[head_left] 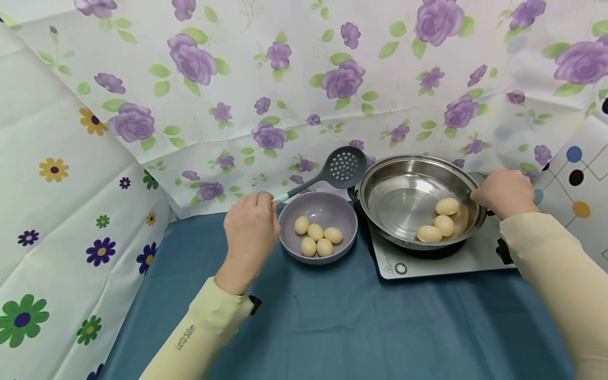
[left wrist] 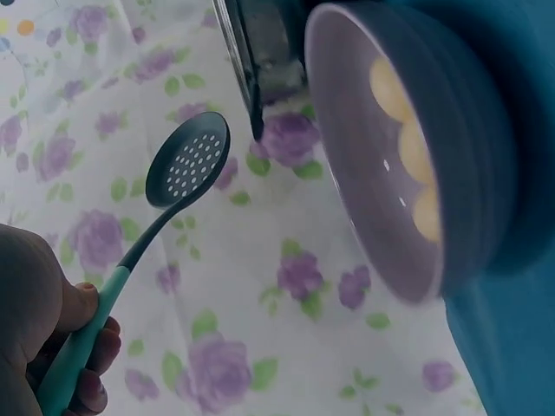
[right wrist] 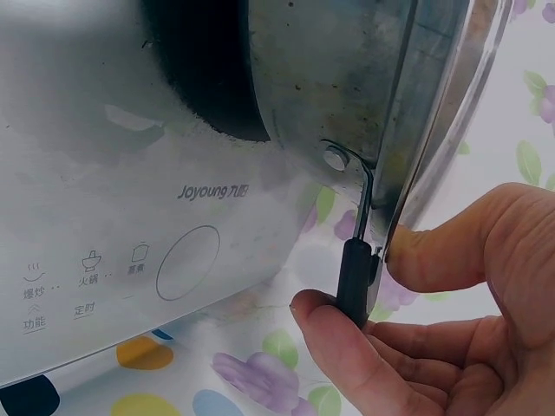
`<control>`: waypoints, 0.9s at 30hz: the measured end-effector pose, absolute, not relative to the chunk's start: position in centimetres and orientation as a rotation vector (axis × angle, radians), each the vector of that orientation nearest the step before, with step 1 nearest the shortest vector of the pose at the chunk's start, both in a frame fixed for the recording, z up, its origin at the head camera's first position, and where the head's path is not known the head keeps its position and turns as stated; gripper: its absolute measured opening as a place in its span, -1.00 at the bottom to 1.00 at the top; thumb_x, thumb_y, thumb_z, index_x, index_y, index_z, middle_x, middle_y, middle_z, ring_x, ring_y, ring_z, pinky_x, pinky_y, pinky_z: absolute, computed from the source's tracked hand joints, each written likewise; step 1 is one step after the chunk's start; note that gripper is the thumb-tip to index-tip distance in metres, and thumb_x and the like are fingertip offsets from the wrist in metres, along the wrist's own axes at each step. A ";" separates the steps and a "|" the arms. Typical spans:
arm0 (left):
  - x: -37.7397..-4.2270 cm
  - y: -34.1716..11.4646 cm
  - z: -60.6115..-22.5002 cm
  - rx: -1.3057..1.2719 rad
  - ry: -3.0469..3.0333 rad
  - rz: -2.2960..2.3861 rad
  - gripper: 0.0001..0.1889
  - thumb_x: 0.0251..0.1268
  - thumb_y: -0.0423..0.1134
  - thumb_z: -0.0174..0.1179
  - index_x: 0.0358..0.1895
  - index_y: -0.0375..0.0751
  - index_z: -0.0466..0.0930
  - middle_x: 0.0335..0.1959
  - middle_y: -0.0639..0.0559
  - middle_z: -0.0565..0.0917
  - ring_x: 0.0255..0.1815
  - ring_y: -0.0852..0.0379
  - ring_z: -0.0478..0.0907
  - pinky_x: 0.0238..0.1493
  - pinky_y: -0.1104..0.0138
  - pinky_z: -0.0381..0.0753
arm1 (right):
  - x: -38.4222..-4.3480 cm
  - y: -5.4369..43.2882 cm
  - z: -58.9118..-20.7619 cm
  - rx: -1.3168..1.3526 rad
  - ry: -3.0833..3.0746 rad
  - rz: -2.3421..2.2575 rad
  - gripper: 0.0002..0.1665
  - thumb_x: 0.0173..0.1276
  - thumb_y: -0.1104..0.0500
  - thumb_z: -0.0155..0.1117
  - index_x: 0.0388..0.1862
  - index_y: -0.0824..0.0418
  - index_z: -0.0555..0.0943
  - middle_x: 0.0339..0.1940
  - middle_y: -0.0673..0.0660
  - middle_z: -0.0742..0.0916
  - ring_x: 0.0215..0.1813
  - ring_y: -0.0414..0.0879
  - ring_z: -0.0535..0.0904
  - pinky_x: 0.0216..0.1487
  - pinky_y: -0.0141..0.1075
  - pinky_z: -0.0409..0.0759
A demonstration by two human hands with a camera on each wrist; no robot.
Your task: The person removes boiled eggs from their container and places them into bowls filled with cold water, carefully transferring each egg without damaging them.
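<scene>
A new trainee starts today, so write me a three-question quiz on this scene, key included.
1. How many eggs lie in the purple bowl?
2. True or false: the left hand holds the slotted skimmer by its green handle.
3. What does the right hand hold?
a) the bowl's rim
b) the black handle of the pan
c) an egg

Key: 1. Five. 2. True. 3. b.

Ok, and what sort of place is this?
Probably a makeshift cooking corner: a metal pan sits on a flat cooktop, and creased floral sheeting forms the backdrop.
</scene>
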State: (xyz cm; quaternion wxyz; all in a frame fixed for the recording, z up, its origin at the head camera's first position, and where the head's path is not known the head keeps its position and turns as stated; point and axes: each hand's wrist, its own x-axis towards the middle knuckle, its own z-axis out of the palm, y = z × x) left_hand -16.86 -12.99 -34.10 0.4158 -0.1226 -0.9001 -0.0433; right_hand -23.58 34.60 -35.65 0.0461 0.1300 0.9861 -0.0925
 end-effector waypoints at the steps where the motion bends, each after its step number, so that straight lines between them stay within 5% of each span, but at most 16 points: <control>1: -17.0 -12.5 -34.1 -0.318 -2.262 -0.105 -0.77 0.25 -0.14 0.20 -0.48 -0.20 0.55 -0.59 -0.06 0.56 -0.57 -0.02 0.48 -0.57 0.21 0.43 | -23.6 34.6 -35.7 0.399 3.013 -0.280 -0.37 0.06 -0.03 0.19 -0.30 0.60 0.50 -0.34 0.58 0.56 -0.36 0.38 0.52 -0.61 -0.10 0.44; 27: -19.5 -4.3 -36.8 -0.529 -2.380 0.072 -0.76 0.36 -0.12 0.05 -0.42 -0.14 0.57 -0.52 0.03 0.57 -0.50 0.09 0.49 -0.55 0.30 0.44 | -23.9 34.6 -35.9 0.396 3.013 -0.234 -0.32 0.05 -0.06 0.22 -0.25 0.62 0.50 -0.29 0.60 0.56 -0.36 0.36 0.54 -0.60 -0.11 0.44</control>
